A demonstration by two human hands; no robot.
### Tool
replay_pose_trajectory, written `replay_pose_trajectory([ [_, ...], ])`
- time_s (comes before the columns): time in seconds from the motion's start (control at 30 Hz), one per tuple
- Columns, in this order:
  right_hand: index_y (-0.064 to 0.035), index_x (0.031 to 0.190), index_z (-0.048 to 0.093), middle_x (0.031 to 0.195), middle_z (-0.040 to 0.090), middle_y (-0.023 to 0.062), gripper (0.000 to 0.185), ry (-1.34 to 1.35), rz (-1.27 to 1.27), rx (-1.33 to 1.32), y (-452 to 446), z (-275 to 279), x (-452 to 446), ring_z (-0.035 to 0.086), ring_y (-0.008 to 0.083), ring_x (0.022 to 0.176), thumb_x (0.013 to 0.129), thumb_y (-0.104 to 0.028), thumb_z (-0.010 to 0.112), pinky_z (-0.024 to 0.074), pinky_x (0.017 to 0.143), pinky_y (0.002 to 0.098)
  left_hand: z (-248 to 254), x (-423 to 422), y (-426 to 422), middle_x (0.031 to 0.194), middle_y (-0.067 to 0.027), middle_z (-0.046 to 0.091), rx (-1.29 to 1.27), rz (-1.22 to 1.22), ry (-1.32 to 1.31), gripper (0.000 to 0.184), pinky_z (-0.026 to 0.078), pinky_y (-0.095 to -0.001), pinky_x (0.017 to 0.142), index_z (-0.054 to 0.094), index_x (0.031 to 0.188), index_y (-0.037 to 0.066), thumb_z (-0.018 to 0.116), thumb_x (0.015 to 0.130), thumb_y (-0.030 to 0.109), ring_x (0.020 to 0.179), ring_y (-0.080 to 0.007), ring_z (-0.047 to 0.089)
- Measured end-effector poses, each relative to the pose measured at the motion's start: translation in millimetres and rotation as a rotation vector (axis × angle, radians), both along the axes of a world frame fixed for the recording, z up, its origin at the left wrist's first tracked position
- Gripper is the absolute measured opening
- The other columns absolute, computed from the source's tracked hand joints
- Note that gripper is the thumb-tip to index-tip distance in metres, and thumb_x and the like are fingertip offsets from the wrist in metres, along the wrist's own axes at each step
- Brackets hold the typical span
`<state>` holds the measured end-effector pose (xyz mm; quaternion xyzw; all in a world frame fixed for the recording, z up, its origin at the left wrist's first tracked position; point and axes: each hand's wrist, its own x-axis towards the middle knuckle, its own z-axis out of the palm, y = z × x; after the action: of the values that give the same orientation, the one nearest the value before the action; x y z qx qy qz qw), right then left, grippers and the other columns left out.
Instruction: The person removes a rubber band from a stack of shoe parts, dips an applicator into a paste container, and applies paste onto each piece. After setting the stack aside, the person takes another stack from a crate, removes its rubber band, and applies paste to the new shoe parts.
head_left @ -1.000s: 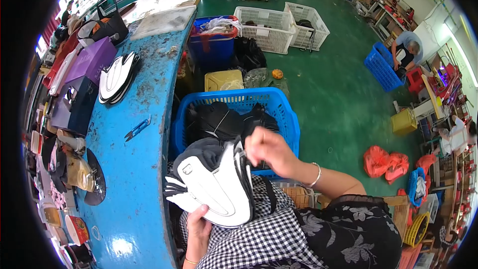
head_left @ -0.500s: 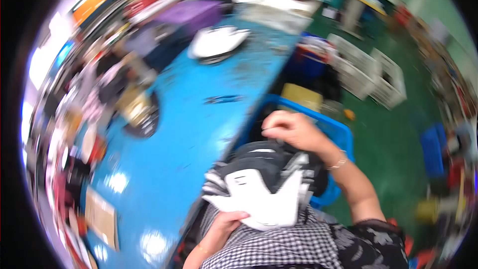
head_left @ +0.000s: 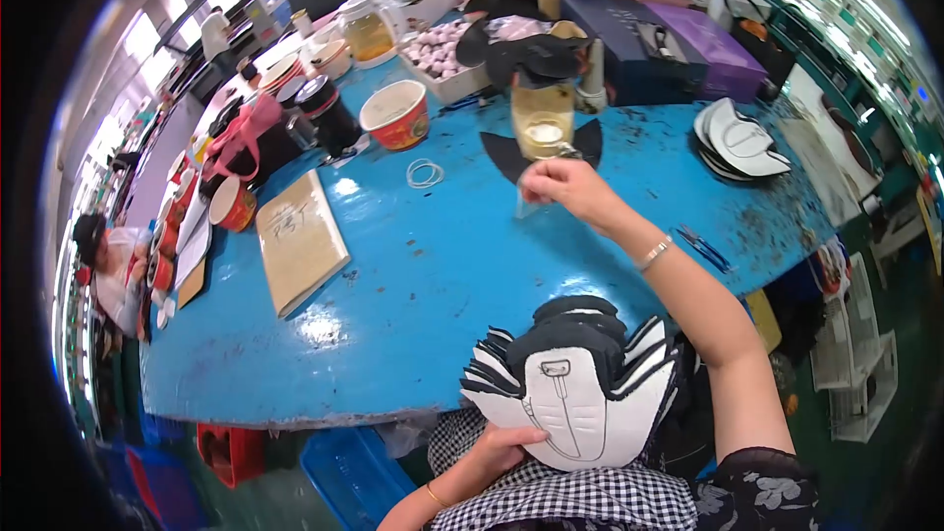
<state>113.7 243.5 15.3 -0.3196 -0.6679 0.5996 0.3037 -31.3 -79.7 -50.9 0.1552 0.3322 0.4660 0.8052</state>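
Note:
My left hand [head_left: 506, 447] grips a thick stack of winged, black-and-white cut pieces [head_left: 565, 403] against my lap, thumb on the top white face. That face carries printed lines and a small buckle-like outline. My right hand [head_left: 570, 189] is stretched over the blue table, fingers pinched together just in front of a jar of yellowish liquid [head_left: 546, 110]. Something small and translucent shows below the fingertips, too unclear to name. Under the jar lies a black winged piece [head_left: 506, 152]. Another stack of white pieces [head_left: 737, 143] lies at the right.
A brown notebook [head_left: 300, 241], a paper bowl [head_left: 395, 116] and blue-handled snips [head_left: 703, 248] lie on the blue table [head_left: 393, 334]. Behind the jar stand a tray of pinkish balls [head_left: 438, 54] and a purple box [head_left: 703, 49]. White crates [head_left: 855, 364] are on the floor at the right.
My view has swung left toward the table. My right hand has moved from above the stack in my lap out to the jar. My left hand still holds the stack.

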Motion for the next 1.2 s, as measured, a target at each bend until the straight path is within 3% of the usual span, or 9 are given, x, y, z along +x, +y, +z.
replay_pose_trajectory([
  [0.2,0.0016,0.145,0.041,0.143,0.051,0.0190,0.055,-0.070,-0.089,0.239,19.1,-3.4,-29.9,0.050,0.0251,0.132,0.099,-0.022,0.059,0.0400,0.109,0.0332,22.5,-31.0,13.8,0.132,-0.0235,0.060,0.006,0.184,-0.026,0.071,0.047,-0.0496,0.105,0.045,0.139,-0.007,0.065,0.071,0.001,0.120,-0.0384,0.060],
  [0.4,-0.0025,0.154,0.023,0.149,0.045,0.0173,0.093,0.369,0.316,-0.702,-91.3,-5.7,67.8,0.046,0.0278,0.135,0.091,-0.058,0.062,0.0312,0.116,0.0425,33.0,-68.8,30.1,0.135,-0.0212,0.057,0.070,0.349,-0.027,0.067,0.045,-0.0460,0.107,0.043,0.140,-0.007,0.066,0.077,-0.004,0.124,-0.0344,0.057],
  [0.57,-0.0024,0.156,0.012,0.152,0.038,0.0149,0.118,0.209,-0.080,-0.290,-160.0,29.4,22.9,0.046,0.0220,0.132,0.070,-0.020,0.090,0.0375,0.111,0.0375,41.1,-64.3,66.8,0.129,-0.0165,0.059,0.310,0.393,0.293,0.065,0.046,-0.0425,0.104,0.049,0.135,-0.005,0.076,0.076,0.000,0.118,-0.0278,0.058],
  [0.63,0.0013,0.140,0.043,0.141,0.052,0.0116,0.079,0.074,-0.090,-0.169,-163.1,16.7,22.0,0.054,0.0199,0.123,0.075,-0.011,0.086,0.0456,0.103,0.0360,21.9,-67.4,73.2,0.131,-0.0149,0.053,0.590,0.374,0.706,0.076,0.043,-0.0424,0.105,0.042,0.139,-0.003,0.082,0.075,0.009,0.121,-0.0253,0.053],
  [0.73,0.0029,0.134,0.052,0.127,0.061,0.0083,0.061,0.154,-0.072,0.104,-159.6,-14.7,25.4,0.059,0.0197,0.114,0.080,-0.006,0.080,0.0481,0.100,0.0376,26.7,-68.3,94.5,0.132,-0.0173,0.046,0.672,0.408,0.509,0.091,0.042,-0.0423,0.104,0.023,0.142,0.002,0.084,0.076,0.018,0.120,-0.0283,0.050],
  [0.8,0.0030,0.129,0.057,0.120,0.066,0.0069,0.052,0.162,-0.104,0.143,-160.5,-30.2,28.1,0.062,0.0190,0.109,0.082,-0.006,0.078,0.0496,0.097,0.0372,45.3,-54.0,101.0,0.132,-0.0175,0.046,0.722,0.447,0.296,0.085,0.042,-0.0376,0.104,0.028,0.140,0.005,0.083,0.077,0.018,0.119,-0.0251,0.051],
  [0.9,0.0013,0.115,0.067,0.111,0.069,0.0073,0.042,0.141,-0.086,-0.139,-164.8,-37.2,30.6,0.063,0.0161,0.101,0.080,-0.016,0.083,0.0518,0.088,0.0333,21.8,-60.2,92.3,0.127,-0.0153,0.054,0.558,0.376,0.706,0.069,0.045,-0.0324,0.100,0.042,0.137,0.004,0.079,0.080,0.012,0.114,-0.0217,0.055],
  [1.07,0.0003,0.111,0.064,0.107,0.068,0.0067,0.042,0.054,-0.217,-0.155,-166.9,-15.8,16.1,0.064,0.0148,0.096,0.078,-0.016,0.084,0.0528,0.083,0.0317,24.3,-67.0,77.3,0.126,-0.0137,0.059,0.374,0.081,1.085,0.057,0.046,-0.0351,0.100,0.051,0.132,-0.002,0.077,0.083,0.011,0.115,-0.0249,0.058],
  [1.2,0.0037,0.137,0.042,0.122,0.060,0.0145,0.065,0.308,-0.297,-0.175,-169.6,-6.2,3.5,0.059,0.0205,0.112,0.084,-0.013,0.077,0.0482,0.097,0.0327,54.8,-35.8,91.5,0.127,-0.0165,0.060,0.202,0.474,0.378,0.059,0.049,-0.0384,0.098,0.047,0.135,-0.005,0.072,0.084,0.011,0.114,-0.0262,0.061],
])
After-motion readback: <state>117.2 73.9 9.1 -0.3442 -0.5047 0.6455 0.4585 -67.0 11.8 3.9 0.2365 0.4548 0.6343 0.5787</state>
